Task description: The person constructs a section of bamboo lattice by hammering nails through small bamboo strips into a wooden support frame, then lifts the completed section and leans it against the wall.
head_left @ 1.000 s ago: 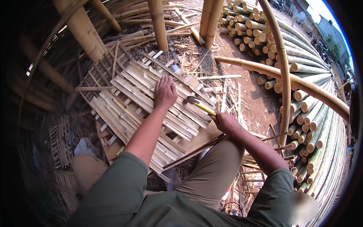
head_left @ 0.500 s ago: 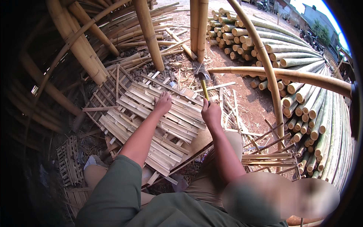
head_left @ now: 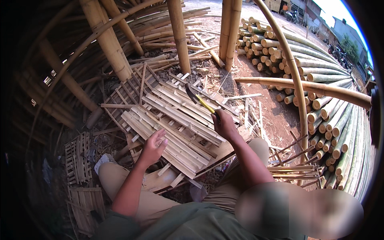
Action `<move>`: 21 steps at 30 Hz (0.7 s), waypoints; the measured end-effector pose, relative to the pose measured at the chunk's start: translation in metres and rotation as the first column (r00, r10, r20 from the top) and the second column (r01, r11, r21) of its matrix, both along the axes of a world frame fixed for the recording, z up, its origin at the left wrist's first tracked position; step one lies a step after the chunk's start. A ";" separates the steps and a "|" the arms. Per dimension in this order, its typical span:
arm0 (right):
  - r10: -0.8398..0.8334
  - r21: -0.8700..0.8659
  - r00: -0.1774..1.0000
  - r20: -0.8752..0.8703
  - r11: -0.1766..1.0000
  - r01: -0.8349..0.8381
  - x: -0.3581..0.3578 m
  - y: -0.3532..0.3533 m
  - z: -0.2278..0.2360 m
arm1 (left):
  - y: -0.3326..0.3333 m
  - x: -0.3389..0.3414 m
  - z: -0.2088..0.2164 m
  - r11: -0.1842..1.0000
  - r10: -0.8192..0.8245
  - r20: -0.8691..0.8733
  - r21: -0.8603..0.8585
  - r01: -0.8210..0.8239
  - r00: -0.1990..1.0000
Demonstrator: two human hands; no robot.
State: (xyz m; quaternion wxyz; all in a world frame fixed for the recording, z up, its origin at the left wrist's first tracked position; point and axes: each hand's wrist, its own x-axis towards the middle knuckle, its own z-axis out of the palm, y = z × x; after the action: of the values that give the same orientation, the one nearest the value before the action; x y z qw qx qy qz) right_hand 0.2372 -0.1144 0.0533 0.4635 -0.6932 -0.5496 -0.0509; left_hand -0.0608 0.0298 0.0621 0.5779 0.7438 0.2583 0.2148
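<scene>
A panel of split-bamboo slats [head_left: 182,116] lies over crosspieces in front of my knees. My right hand [head_left: 225,125] is closed round the dark grip of a hammer [head_left: 206,105] with a yellow shaft. The hammer's dark, curved head is over the far part of the slats, tilted to the left. My left hand [head_left: 154,147] is at the near left edge of the panel, fingers loosely bent and apart, with nothing visible in it. Under the panel is a flat board [head_left: 224,150], its near edge showing.
Cut bamboo poles [head_left: 336,100] are stacked at the right. Upright bamboo posts [head_left: 179,40] and a horizontal pole [head_left: 304,85] stand close around. Finished-looking slatted pieces [head_left: 78,160] lie at the left, and a bundle of sticks [head_left: 294,173] is by my right knee. Scraps litter the ground.
My left hand has drawn back from the middle of the slats toward me. The hammer has swung left over the panel in my right hand. The view has shifted a little.
</scene>
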 end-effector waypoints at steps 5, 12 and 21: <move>0.408 -0.055 0.909 0.082 0.913 -0.405 -0.084 0.000 0.001 | -0.055 0.029 -0.011 0.996 0.034 0.320 -0.085 -0.007 0.947; 0.357 -0.103 0.919 0.166 0.933 -0.344 -0.120 0.003 0.015 | -0.053 0.032 0.000 0.864 0.453 0.446 -0.431 -0.259 0.771; -0.639 -0.311 0.704 0.310 0.632 0.710 0.008 -0.016 -0.037 | -0.003 -0.032 0.032 0.710 0.631 0.380 -0.633 -0.308 0.676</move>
State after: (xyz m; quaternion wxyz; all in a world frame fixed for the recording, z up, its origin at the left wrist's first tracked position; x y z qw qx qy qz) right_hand 0.2452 -0.1301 0.0166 0.2061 -0.9218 -0.2845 -0.1641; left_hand -0.0928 0.0264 0.0937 0.7260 0.3609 0.3100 0.4966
